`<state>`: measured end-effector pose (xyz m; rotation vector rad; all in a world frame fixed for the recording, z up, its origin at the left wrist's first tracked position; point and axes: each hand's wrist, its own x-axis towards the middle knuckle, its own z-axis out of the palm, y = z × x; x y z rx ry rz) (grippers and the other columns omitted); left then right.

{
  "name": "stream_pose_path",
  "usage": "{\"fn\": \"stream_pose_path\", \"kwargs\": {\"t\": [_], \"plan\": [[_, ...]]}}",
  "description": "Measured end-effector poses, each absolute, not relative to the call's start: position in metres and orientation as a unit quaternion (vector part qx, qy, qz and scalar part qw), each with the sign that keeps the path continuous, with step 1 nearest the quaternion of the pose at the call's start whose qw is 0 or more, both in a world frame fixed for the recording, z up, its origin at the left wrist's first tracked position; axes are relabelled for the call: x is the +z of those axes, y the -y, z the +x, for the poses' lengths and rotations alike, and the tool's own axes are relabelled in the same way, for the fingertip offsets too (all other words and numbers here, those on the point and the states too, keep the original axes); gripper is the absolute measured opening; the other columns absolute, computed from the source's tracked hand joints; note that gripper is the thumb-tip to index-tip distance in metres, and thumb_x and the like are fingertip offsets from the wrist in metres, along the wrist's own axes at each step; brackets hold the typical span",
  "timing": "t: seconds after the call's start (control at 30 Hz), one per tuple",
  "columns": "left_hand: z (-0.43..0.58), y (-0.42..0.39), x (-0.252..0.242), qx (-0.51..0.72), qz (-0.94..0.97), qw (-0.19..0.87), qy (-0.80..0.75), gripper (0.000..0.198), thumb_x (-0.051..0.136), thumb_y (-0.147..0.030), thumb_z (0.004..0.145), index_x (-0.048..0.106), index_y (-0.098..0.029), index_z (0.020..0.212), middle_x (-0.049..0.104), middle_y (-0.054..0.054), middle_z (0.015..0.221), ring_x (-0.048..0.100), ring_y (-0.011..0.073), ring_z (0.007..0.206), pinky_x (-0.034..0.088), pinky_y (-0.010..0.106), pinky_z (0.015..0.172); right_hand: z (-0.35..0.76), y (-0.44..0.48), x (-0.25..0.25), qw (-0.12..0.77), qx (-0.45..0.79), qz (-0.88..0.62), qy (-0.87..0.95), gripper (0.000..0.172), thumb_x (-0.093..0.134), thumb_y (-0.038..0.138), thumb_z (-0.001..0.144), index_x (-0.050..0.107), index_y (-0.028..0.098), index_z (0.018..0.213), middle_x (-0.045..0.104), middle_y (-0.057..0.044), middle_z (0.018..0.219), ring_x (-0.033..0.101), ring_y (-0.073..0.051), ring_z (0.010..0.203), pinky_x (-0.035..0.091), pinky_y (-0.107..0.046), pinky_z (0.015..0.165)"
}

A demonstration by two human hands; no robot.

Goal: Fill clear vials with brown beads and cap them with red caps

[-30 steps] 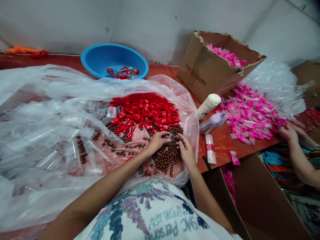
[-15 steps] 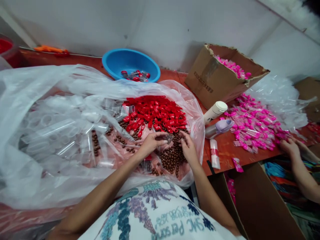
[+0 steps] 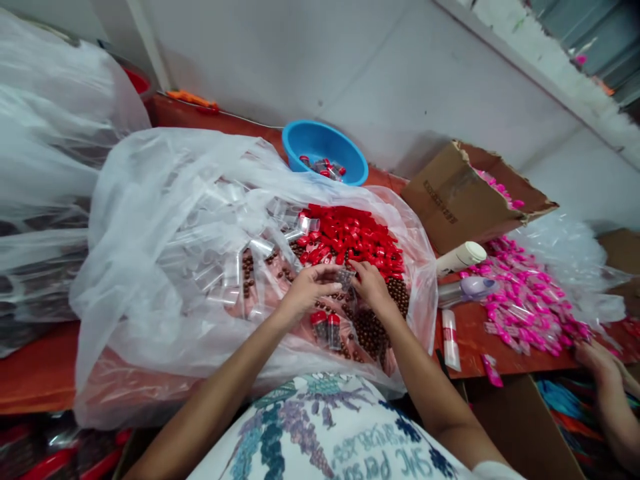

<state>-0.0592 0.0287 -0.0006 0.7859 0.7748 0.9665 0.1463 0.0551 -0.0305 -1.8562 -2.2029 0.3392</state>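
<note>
A small clear plastic tube with dark contents is pinched in the fingers of my left hand. My right hand is closed at the tube's right end, its fingertips curled; what they hold is hidden. Below and right of my hands lie many loose brown beads. Behind them is a heap of red plastic caps. Two filled tubes with red caps rest just below my left hand. Further left, empty clear tubes are piled inside a translucent plastic bag.
Behind the bag stands a blue basin with several red-capped tubes. At right are a cardboard box, a white bottle, a lilac-topped container, a white tube and a pink pile. Another person's hand is beyond.
The view has swung left. My right hand has moved from the beads to the tube in my left hand. The two capped tubes below are now in plainer sight.
</note>
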Motion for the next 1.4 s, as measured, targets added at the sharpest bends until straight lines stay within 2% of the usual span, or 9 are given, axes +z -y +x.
{"fn": "stream_pose_path", "kwargs": {"t": [0.3, 0.47, 0.63, 0.73, 0.83, 0.93, 1.0, 1.13, 1.4], "plan": [[-0.078, -0.009, 0.001, 0.423, 0.279, 0.794, -0.336, 0.045, 0.079, -0.015, 0.058, 0.066, -0.014, 0.101, 0.068, 0.006, 0.095, 0.065, 0.0157, 0.079, 0.053, 0.031, 0.075, 0.148, -0.039, -0.034, 0.184, 0.143, -0.641, 0.732, 0.027, 0.051, 0.02, 0.083, 0.064, 0.023, 0.106, 0.067, -0.006, 0.102, 0.059, -0.021, 0.096, 0.043, -0.034, 0.088], [-0.076, 0.001, -0.004, 0.43, 0.283, 0.788, -0.337, 0.046, 0.079, -0.017, 0.059, 0.065, -0.015, 0.102, 0.069, 0.006, 0.096, 0.066, 0.0165, 0.08, 0.052, 0.03, 0.076, 0.153, -0.022, -0.04, 0.252, 0.162, -0.64, 0.707, 0.03, 0.043, 0.024, 0.086, 0.064, 0.022, 0.107, 0.068, -0.006, 0.1, 0.062, -0.02, 0.092, 0.046, -0.036, 0.087], [-0.061, 0.002, -0.005, 0.439, 0.335, 0.764, -0.333, 0.047, 0.079, -0.02, 0.059, 0.065, -0.014, 0.103, 0.068, 0.007, 0.1, 0.065, 0.0175, 0.086, 0.051, 0.032, 0.079, 0.165, -0.01, -0.039, 0.395, 0.267, -0.599, 0.644, 0.03, 0.05, 0.022, 0.078, 0.07, 0.024, 0.101, 0.065, -0.005, 0.11, 0.058, -0.02, 0.103, 0.041, -0.038, 0.097], [-0.05, 0.001, -0.003, 0.441, 0.355, 0.748, -0.346, 0.048, 0.079, -0.022, 0.06, 0.065, -0.013, 0.104, 0.068, 0.008, 0.1, 0.065, 0.0182, 0.085, 0.051, 0.033, 0.08, 0.174, -0.003, -0.038, 0.463, 0.364, -0.595, 0.547, 0.025, 0.055, 0.029, 0.075, 0.072, 0.023, 0.094, 0.067, -0.005, 0.109, 0.061, -0.021, 0.095, 0.048, -0.04, 0.087], [-0.04, 0.002, -0.004, 0.441, 0.371, 0.736, -0.354, 0.048, 0.079, -0.023, 0.06, 0.065, -0.014, 0.105, 0.067, 0.009, 0.104, 0.065, 0.0201, 0.088, 0.051, 0.035, 0.081, 0.181, 0.004, -0.035, 0.492, 0.428, -0.587, 0.48, 0.035, 0.061, 0.033, 0.073, 0.068, 0.021, 0.105, 0.07, -0.005, 0.098, 0.065, -0.017, 0.076, 0.052, -0.036, 0.073], [-0.031, 0.003, -0.008, 0.429, 0.379, 0.729, -0.375, 0.049, 0.079, -0.024, 0.06, 0.064, -0.014, 0.106, 0.068, 0.009, 0.103, 0.065, 0.02, 0.089, 0.052, 0.034, 0.08, 0.185, 0.01, -0.03, 0.523, 0.509, -0.557, 0.396, 0.047, 0.073, 0.029, 0.063, 0.066, 0.019, 0.108, 0.072, -0.002, 0.088, 0.064, -0.015, 0.072, 0.052, -0.031, 0.072], [-0.028, 0.005, -0.01, 0.417, 0.381, 0.725, -0.394, 0.049, 0.08, -0.024, 0.06, 0.064, -0.014, 0.105, 0.068, 0.008, 0.102, 0.065, 0.0195, 0.087, 0.052, 0.033, 0.079, 0.186, 0.013, -0.027, 0.533, 0.534, -0.548, 0.362, 0.045, 0.075, 0.029, 0.061, 0.068, 0.019, 0.104, 0.072, -0.002, 0.085, 0.064, -0.014, 0.069, 0.052, -0.03, 0.069], [-0.024, 0.007, -0.01, 0.401, 0.387, 0.72, -0.414, 0.047, 0.079, -0.024, 0.061, 0.064, -0.015, 0.104, 0.068, 0.008, 0.103, 0.065, 0.0185, 0.084, 0.052, 0.032, 0.077, 0.188, 0.012, -0.029, 0.537, 0.538, -0.549, 0.348, 0.038, 0.074, 0.035, 0.062, 0.07, 0.019, 0.097, 0.071, -0.002, 0.083, 0.06, -0.012, 0.061, 0.052, -0.027, 0.06], [-0.027, 0.005, -0.015, 0.41, 0.33, 0.737, -0.424, 0.048, 0.08, -0.021, 0.06, 0.063, -0.015, 0.104, 0.068, 0.007, 0.102, 0.066, 0.0175, 0.084, 0.052, 0.03, 0.078, 0.186, 0.006, -0.034, 0.531, 0.618, -0.5, 0.295, 0.039, 0.071, 0.041, 0.069, 0.068, 0.023, 0.103, 0.068, 0.001, 0.076, 0.056, -0.009, 0.056, 0.046, -0.02, 0.05]]}}
